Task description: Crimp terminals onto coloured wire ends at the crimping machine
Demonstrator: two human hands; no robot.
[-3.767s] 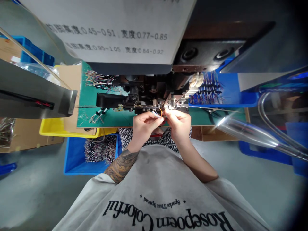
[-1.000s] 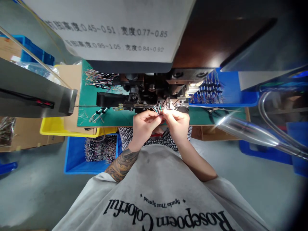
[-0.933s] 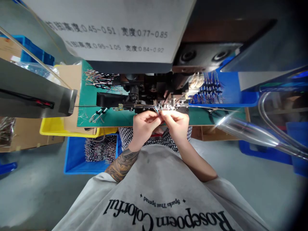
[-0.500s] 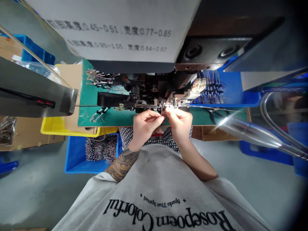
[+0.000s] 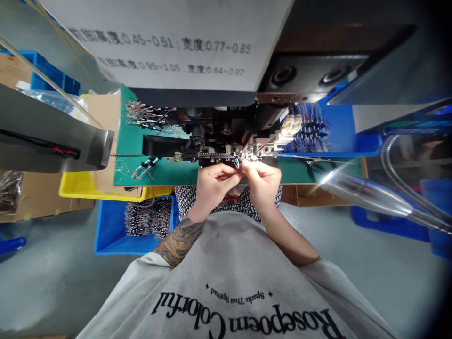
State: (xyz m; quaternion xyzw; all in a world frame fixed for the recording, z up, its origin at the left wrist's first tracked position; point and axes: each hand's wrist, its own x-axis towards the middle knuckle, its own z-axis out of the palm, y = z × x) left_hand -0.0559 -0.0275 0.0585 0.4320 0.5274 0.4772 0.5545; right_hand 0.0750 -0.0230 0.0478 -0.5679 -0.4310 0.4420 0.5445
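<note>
While both hands are drawn up to the front edge of the machine (image 5: 226, 129), the wires (image 5: 236, 162) sit between them, tips fanned upward, just in front of the lit metal parts. Colours readable: blue, white, orange-red (the ends are too small to count).

Left hand (image 5: 219, 186): thumb and forefinger pinched together on the wires, other fingers curled in. Right hand (image 5: 262, 184): thumb and forefinger drawn nearly together, fingertips just beside the wires; whether it grips one of them cannot be told, as the fingers cover the spot.

A thin dark strip (image 5: 127, 155) runs from the metal arm (image 5: 52, 136) on the left into the machine. Above, the sheet (image 5: 169, 52) on the machine carries two printed lines, 0.45~0.51 and 0.77~0.85 in the first.

Green bench (image 5: 176, 175): one bundle (image 5: 150, 117) lies at the back left, a smaller one (image 5: 146, 168) nearer the front. On the right, the blue tray (image 5: 365, 145) holds rows of bundles. Below the bench on the left, the blue bin (image 5: 109, 242) holds more bundles; the yellow bin (image 5: 79, 189) is just above it. A clear tube (image 5: 367, 194) points in from the right.
</note>
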